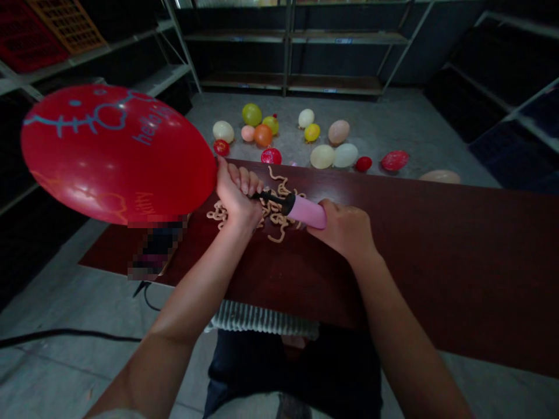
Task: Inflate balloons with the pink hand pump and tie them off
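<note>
A large inflated red balloon (116, 154) with blue print hangs over the left end of the dark red table (437, 244). My left hand (236, 195) is closed around the balloon's neck, where the black nozzle of a pink hand pump (301, 210) goes in. My right hand (347, 230) is wrapped around the pump's rear end. Under both hands lies a pile of pale, limp uninflated balloons (275, 212) on the tabletop.
Several inflated balloons (323, 156) in yellow, orange, cream and red lie on the concrete floor beyond the table. Metal shelving (288, 41) lines the walls. A pixelated dark object (152, 247) sits on the table's left edge, and a black cable (65, 334) crosses the floor.
</note>
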`<state>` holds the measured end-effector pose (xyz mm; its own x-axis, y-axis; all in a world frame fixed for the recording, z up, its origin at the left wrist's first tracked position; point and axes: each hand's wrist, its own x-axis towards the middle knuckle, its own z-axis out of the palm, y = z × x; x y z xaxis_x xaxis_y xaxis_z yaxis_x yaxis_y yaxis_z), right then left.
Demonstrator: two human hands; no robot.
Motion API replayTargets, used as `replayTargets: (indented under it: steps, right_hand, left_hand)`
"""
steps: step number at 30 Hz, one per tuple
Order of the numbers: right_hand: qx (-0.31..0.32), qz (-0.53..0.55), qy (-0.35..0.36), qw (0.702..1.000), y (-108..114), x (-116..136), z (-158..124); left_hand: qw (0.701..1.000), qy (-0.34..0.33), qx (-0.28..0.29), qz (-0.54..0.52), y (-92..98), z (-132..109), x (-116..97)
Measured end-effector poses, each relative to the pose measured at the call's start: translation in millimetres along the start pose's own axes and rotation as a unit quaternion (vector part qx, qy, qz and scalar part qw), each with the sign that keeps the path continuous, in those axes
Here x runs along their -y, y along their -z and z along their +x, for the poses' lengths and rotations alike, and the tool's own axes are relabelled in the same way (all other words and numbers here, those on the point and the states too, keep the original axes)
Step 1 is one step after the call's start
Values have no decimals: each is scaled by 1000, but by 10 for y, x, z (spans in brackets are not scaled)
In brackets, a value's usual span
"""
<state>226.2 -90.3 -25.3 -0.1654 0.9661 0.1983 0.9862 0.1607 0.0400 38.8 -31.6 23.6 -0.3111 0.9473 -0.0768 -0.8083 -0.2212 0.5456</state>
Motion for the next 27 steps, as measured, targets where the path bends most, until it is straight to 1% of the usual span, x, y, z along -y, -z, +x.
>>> replayTargets:
  steps: [4, 9, 16, 21, 27]
  right_hand:
    - [-10, 32, 7, 999, -32, 146, -6]
    - [-32, 48, 11, 998, -94, 103, 3]
    - [-106, 81, 20, 991, -157, 38, 75]
    - [-118, 70, 22, 990, -162, -13, 129]
    - [-133, 15, 11, 991, -187, -228, 118]
  left_hand:
    - [1000, 23, 14, 15, -3, -75, 113]
    - [999, 27, 15, 16, 20, -62, 156]
    - [1000, 15, 24, 3, 3, -23, 58]
    - [1000, -5, -7, 7, 17, 84, -46]
    - [998, -48, -26, 10, 110, 277, -161]
